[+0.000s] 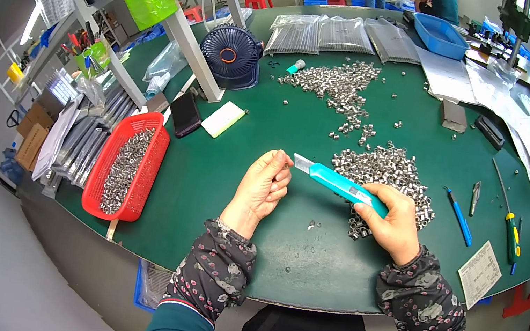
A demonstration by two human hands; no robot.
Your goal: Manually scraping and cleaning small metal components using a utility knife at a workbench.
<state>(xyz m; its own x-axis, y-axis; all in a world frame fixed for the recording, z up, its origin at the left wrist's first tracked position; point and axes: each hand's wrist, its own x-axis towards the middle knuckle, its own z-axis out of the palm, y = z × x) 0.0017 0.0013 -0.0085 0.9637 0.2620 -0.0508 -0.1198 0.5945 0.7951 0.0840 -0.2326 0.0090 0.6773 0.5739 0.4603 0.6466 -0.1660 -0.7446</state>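
My right hand (393, 220) is wrapped round a teal utility knife (340, 183), its blade out and pointing left. Close to the blade tip, my left hand (262, 183) is closed in a pinch. Between its thumb and finger sits a small metal ring (290, 161), mostly hidden by the fingertips. Under and beyond the knife lies a heap of short metal rings (388, 173). Farther back spreads a second, looser pile of similar rings (339, 85). To the left, a red plastic basket (154, 171) holds many more of these rings.
A dark blue fan (230, 53), a black phone (184, 114) and a pale notepad (223, 119) stand left of the piles. On the right lie a blue pen-like tool (459, 219), a screwdriver (512, 237) and a paper label (480, 273). Behind are bagged parts (348, 35) and a blue tray (440, 37).
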